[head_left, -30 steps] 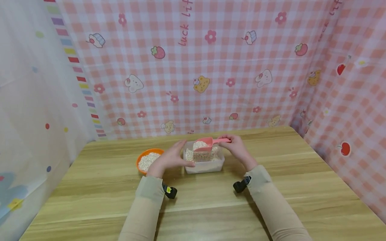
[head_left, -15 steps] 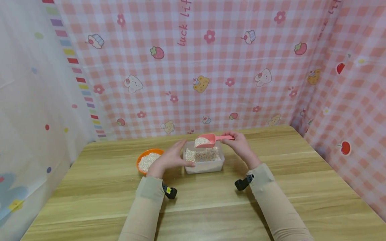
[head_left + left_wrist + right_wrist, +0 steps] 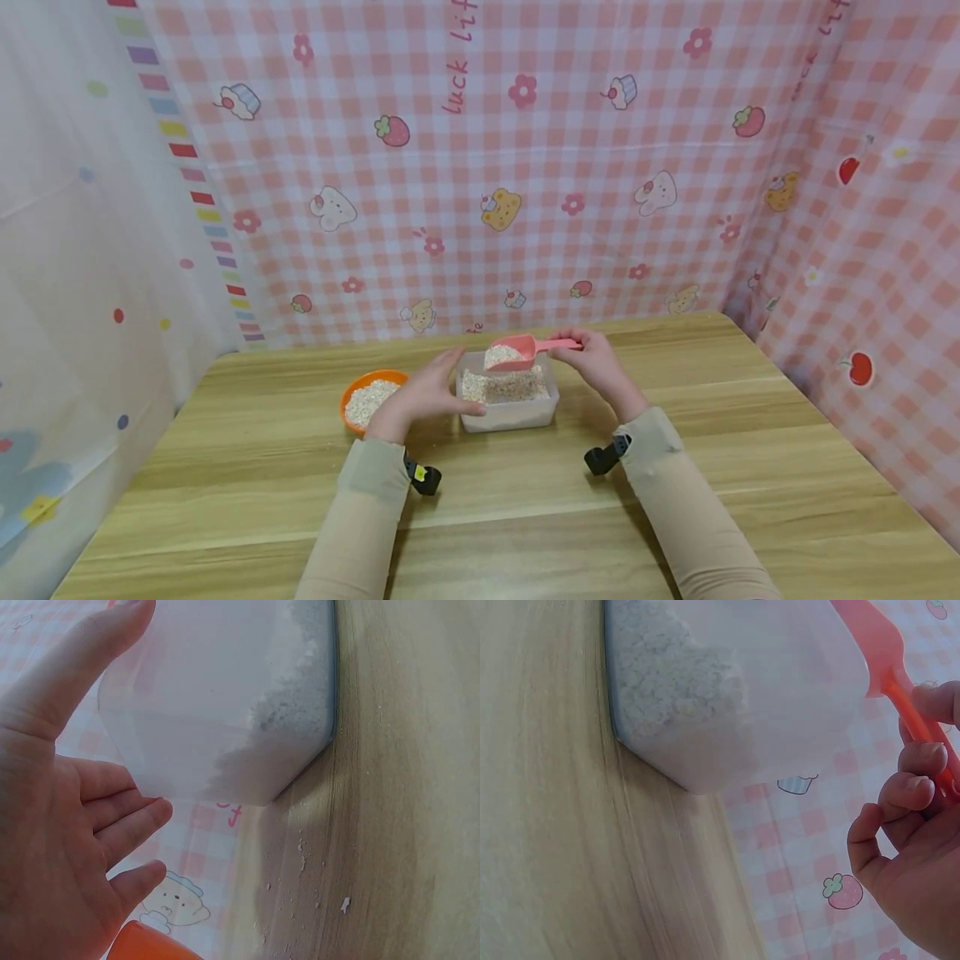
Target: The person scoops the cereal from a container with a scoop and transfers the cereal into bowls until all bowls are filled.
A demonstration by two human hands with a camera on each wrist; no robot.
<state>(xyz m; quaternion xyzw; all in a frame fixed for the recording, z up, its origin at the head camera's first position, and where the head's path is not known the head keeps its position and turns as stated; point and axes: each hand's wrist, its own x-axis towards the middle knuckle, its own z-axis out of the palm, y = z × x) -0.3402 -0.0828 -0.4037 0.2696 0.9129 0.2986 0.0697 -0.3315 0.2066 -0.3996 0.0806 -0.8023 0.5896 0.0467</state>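
Observation:
In the head view a translucent plastic box point(image 3: 512, 416) holds pale oat flakes point(image 3: 517, 386). My left hand point(image 3: 423, 395) spans the box's left end, thumb at the front and fingers toward the back corner. Its thumb point(image 3: 97, 645) lies against the box near the rim in the left wrist view, while the lower fingers bend lightly beside the wall. My right hand point(image 3: 596, 365) grips the handle of a pink scoop point(image 3: 528, 353) between thumb and fingers. Heaped with flakes, the scoop is held roughly level above the box.
An orange bowl point(image 3: 347, 412) of similar flakes stands left of the box, partly behind my left hand. Stray flakes point(image 3: 346, 905) lie on the wooden table point(image 3: 480, 517). A pink checked cloth point(image 3: 480, 167) hangs behind the table's back edge.
Since a second ago, the right hand has raised the filled scoop slightly and moved it a little right. Over the last half second it has hardly moved. The left hand stays in place.

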